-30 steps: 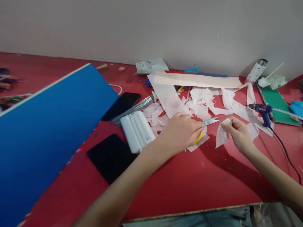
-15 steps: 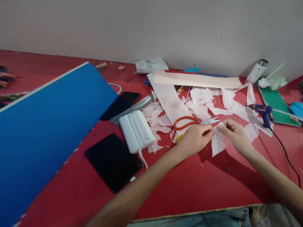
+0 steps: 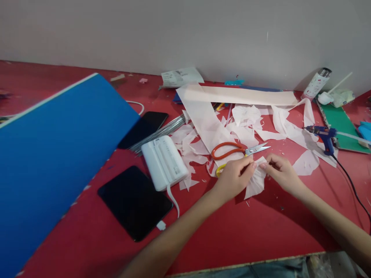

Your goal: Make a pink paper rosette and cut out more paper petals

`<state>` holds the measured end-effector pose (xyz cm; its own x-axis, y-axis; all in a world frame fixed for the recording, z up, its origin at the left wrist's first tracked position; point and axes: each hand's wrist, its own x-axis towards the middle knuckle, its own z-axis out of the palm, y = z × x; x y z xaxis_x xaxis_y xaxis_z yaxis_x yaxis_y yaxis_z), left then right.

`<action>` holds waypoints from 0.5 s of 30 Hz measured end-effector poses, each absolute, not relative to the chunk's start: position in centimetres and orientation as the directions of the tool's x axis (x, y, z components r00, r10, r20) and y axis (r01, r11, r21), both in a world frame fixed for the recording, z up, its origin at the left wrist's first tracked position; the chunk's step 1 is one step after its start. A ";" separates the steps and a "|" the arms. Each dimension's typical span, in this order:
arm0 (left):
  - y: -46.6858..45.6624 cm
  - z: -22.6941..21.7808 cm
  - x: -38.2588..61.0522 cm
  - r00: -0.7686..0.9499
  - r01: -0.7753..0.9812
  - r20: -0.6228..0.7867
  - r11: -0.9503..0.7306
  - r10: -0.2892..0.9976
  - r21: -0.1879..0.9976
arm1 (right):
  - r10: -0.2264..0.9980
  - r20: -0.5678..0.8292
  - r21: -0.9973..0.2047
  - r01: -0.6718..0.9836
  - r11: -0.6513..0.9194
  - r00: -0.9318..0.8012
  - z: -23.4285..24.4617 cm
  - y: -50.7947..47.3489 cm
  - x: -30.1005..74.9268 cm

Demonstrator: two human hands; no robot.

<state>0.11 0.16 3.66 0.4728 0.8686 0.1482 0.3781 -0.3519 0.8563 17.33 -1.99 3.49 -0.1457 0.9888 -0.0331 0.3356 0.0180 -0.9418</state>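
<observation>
Between my two hands is a small crinkled piece of white crepe paper [image 3: 256,182], its lower end hanging loose above the red table [image 3: 220,235]. My left hand [image 3: 235,175] pinches its upper left edge between thumb and fingers. On the other side my right hand [image 3: 281,173] is closed on the upper right edge. Just beyond the left hand lie scissors [image 3: 228,150] with orange and yellow handles, blades apart and pointing right. Pale cut paper pieces [image 3: 246,116] and strips are scattered behind the scissors.
A large blue board [image 3: 63,154] takes up the left side. Near it are a black tablet [image 3: 135,202], a black phone [image 3: 145,127], a white boxy device [image 3: 164,163] and a bundle of wires [image 3: 162,133]. To the right, a blue glue gun [image 3: 324,137] trails a black cord; a bottle [image 3: 315,84] stands behind.
Both hands have shifted slightly left and toward me with the paper. Its loose end now swings further left, and more of the scissors' blades shows.
</observation>
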 end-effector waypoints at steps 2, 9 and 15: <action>-0.1 3.4 0.0 0.483 0.424 0.191 -0.419 0.855 0.803 | 0.981 -0.041 -0.933 0.358 0.031 -0.192 3.6 -2.0 17.4; -0.4 3.3 -1.0 0.705 0.427 0.374 -0.781 0.603 0.455 | 0.868 -0.121 -0.893 0.434 0.116 -0.481 3.6 -2.1 18.5; -0.5 3.8 -1.5 0.784 0.394 0.350 -0.847 0.512 0.356 | 0.813 -0.041 -0.843 0.457 0.284 -0.581 3.7 -2.3 18.5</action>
